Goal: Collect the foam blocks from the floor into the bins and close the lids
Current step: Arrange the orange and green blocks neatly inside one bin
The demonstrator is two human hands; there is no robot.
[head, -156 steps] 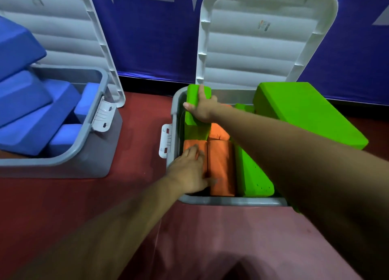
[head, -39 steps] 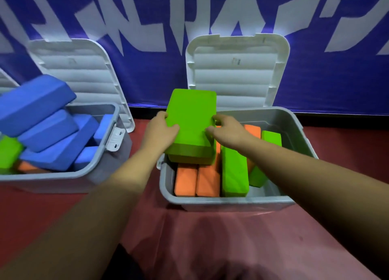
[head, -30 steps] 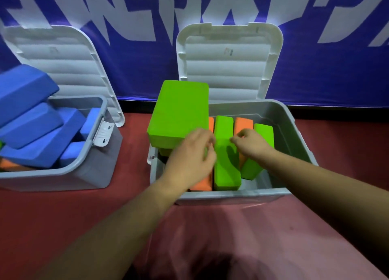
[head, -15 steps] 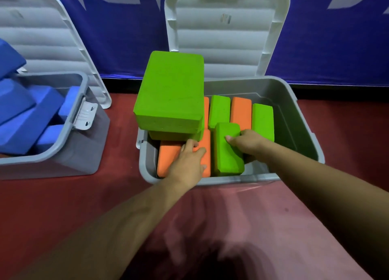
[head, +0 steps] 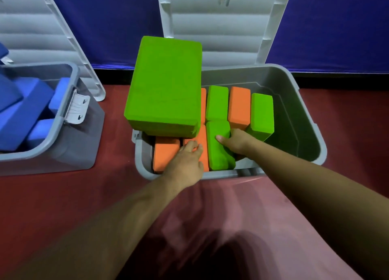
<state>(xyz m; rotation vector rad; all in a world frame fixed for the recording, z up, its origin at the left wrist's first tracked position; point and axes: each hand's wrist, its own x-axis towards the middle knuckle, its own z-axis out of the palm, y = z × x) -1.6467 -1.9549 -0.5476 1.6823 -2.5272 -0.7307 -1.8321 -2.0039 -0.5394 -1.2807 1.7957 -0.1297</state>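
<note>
Right hand [head: 237,145] gripping green block [head: 219,153] upright in bin [head: 305,103], left hand [head: 185,164] loose-fingered on orange blocks [head: 166,155]; packing step; next, probably: wedge it down, settle big block [head: 166,86] off left rim, drop lid [head: 221,27].

No text was legible. A small multicoloured sticker [head: 223,0] sat near the top edge of the open white lid [head: 221,33], too blurred to read. White fragments of large lettering showed along the top edge of the blue banner [head: 336,27], cut off and unreadable.
</note>
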